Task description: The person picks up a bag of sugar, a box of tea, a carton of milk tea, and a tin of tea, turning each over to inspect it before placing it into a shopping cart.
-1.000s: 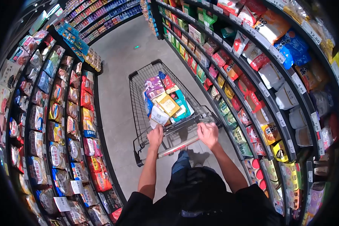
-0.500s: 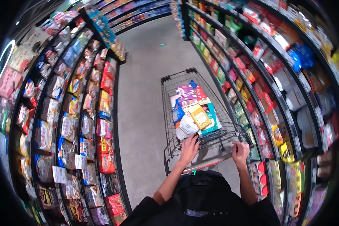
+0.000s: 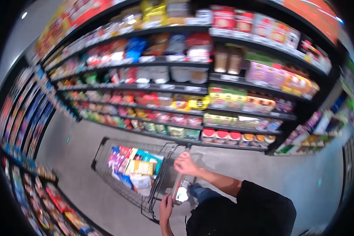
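A wire shopping cart [image 3: 122, 188] stands to my left, with its handle [image 3: 177, 185] running slantwise toward the shelves. My right hand [image 3: 187, 163] is closed around the far part of the handle. At the near end, my left hand [image 3: 166, 206] is curled against the same bar, its fingers partly blurred. Packaged goods fill the cart's basket: a yellow box [image 3: 141, 168], a teal package [image 3: 155, 159], a purple package [image 3: 118, 161], a white package [image 3: 141, 181] and a blue bag [image 3: 124, 179].
A long shelf unit [image 3: 202, 90] with bags, boxes and red-lidded jars [image 3: 221, 137] runs along the cart's far side. More shelves [image 3: 63, 208] stand at the lower left. Grey floor [image 3: 232, 165] stretches to the right, past the shelf's end.
The view has swung right, so the cart now points left. My left hand has come back from over the basket's rear to the handle, and my right hand is on the bar.
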### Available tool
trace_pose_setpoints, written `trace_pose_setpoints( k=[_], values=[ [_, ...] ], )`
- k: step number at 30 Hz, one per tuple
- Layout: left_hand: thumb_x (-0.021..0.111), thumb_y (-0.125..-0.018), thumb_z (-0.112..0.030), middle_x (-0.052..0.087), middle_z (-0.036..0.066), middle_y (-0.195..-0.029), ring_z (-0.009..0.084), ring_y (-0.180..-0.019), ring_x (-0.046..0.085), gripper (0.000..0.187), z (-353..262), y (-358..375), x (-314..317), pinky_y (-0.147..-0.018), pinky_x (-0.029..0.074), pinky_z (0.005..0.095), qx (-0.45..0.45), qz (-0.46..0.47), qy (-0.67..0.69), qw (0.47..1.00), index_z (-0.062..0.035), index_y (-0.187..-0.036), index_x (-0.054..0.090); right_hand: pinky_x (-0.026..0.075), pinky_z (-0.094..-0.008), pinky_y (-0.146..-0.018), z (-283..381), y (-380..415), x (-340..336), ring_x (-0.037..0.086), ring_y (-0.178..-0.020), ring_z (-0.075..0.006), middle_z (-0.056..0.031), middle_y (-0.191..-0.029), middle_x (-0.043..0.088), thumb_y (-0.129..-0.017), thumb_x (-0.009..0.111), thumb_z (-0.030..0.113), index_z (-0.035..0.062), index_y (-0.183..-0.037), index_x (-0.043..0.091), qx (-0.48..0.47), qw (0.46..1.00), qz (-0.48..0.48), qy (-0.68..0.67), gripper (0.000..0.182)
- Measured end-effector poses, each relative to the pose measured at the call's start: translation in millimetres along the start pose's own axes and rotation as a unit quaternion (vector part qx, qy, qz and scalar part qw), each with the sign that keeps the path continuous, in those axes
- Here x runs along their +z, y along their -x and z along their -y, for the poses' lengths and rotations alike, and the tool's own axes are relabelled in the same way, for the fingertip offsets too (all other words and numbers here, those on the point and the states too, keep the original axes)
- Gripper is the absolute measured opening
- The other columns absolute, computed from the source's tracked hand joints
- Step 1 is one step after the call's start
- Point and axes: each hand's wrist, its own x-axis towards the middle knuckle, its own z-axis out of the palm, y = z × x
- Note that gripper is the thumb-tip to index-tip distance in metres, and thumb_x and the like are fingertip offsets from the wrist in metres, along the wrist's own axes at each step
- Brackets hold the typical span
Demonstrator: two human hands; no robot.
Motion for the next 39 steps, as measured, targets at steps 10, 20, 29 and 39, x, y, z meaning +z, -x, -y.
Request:
trace_pose_setpoints(
  k=[10,20,29,39],
  values=[
    [0.044,-0.103,-0.042,0.047,-0.002,-0.075,0.0098,-0.067,0.039,0.036,-10,66,63,-0.059,0.035,0.0292,-0.055,0.114,-0.024,0.992,-0.0107,-0.091,0.057,0.040,-0.0389,-0.089,10,77,-67,0.057,-0.076,-0.0253,-0.0063,-0.068,0.058,-0.079,0.060,0.014,0.0074,-0.067,0.056,0.023,0.998,-0.044,0.043,0.014],
    [0.054,-0.099,-0.040,0.061,0.019,-0.113,0.0280,-0.101,0.059,0.054,-41,23,155,-0.087,0.048,0.0391,0.201,0.047,-0.226,0.952,0.0016,-0.132,0.050,0.036,-0.0423,-0.099,-3,126,-92,0.053,-0.087,-0.0234,-0.0044,-0.077,0.056,-0.088,0.055,0.020,0.0079,-0.073,0.059,-0.053,0.997,-0.053,-0.017,0.020],
    [0.054,-0.099,-0.034,0.054,-0.001,-0.071,0.0096,-0.057,0.047,0.029,-56,20,165,-0.050,0.037,0.0279,-0.040,0.110,-0.092,0.989,-0.0080,-0.091,0.062,0.033,-0.0445,-0.096,-23,129,-116,0.050,-0.090,-0.0216,-0.0033,-0.073,0.056,-0.091,0.054,0.023,0.0117,-0.070,0.060,-0.054,0.992,0.076,-0.089,0.024],
    [0.062,-0.096,-0.033,0.050,-0.004,-0.067,0.0051,-0.056,0.044,0.027,-62,20,229,-0.050,0.033,0.0225,-0.133,0.104,-0.001,0.986,-0.0075,-0.087,0.058,0.037,-0.0414,-0.088,-63,143,-171,0.051,-0.077,-0.0216,-0.0026,-0.071,0.055,-0.078,0.061,0.021,0.0104,-0.069,0.060,-0.107,0.988,0.010,-0.112,0.014]
  ],
)
